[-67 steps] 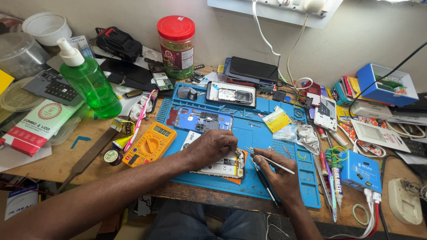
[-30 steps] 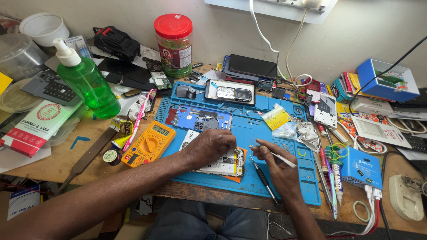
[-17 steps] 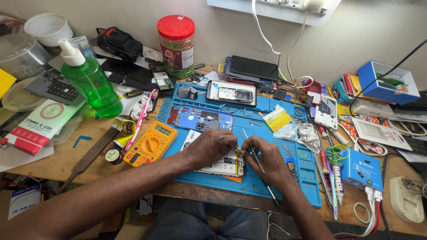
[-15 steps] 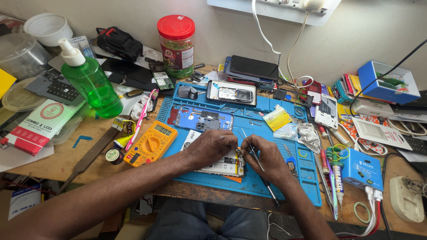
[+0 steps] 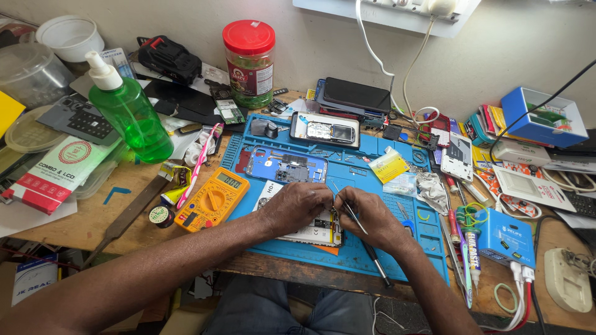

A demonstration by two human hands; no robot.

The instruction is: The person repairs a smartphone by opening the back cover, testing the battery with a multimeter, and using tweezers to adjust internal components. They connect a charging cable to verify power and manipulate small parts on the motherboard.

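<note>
An opened phone (image 5: 313, 231) lies on the blue repair mat (image 5: 385, 192) near its front edge. My left hand (image 5: 295, 208) rests on top of it, fingers curled down and pressing it flat. My right hand (image 5: 371, 215) is closed around a thin metal tool (image 5: 349, 212) like tweezers, whose tip meets the phone beside my left fingertips. A dark screwdriver (image 5: 377, 265) runs under my right wrist. Most of the phone is hidden by my hands.
Farther back on the mat lie a blue open phone frame (image 5: 286, 167) and another opened phone (image 5: 325, 131). An orange multimeter (image 5: 212, 198), a pink toothbrush (image 5: 200, 162) and a green pump bottle (image 5: 129, 108) stand left. A red-lidded jar (image 5: 249, 54) is behind; blue boxes, tubes and cables crowd the right.
My right hand has come in from the mat's right side to the phone, bringing the thin tool's tip against my left fingers. My left hand stayed on the phone.
</note>
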